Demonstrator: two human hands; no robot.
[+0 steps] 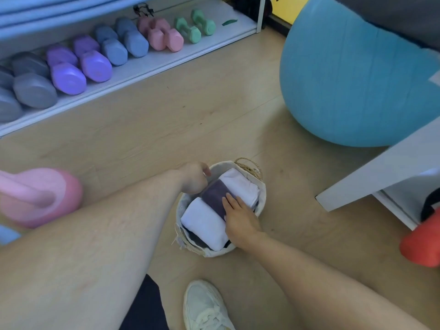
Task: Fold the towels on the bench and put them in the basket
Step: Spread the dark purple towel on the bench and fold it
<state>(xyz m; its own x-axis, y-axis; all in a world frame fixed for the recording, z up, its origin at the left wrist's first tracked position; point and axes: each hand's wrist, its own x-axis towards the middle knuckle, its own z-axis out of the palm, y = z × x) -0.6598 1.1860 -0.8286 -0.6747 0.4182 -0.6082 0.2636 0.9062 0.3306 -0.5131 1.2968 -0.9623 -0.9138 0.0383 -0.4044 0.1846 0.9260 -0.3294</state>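
Both hands are down in the basket [261,198] on the floor, near the middle of view. Three folded towels are packed inside: a white towel [240,184] at 1 o'clock, a purple towel [215,194] in the middle, another white one [204,222] at 7 o'clock. The right hand [238,217] lies flat, fingers straight, pressing the purple towel. The left hand [194,177] curls at the basket's 10 o'clock rim; its grip I cannot make out. The table [381,177] juts in at 3 o'clock.
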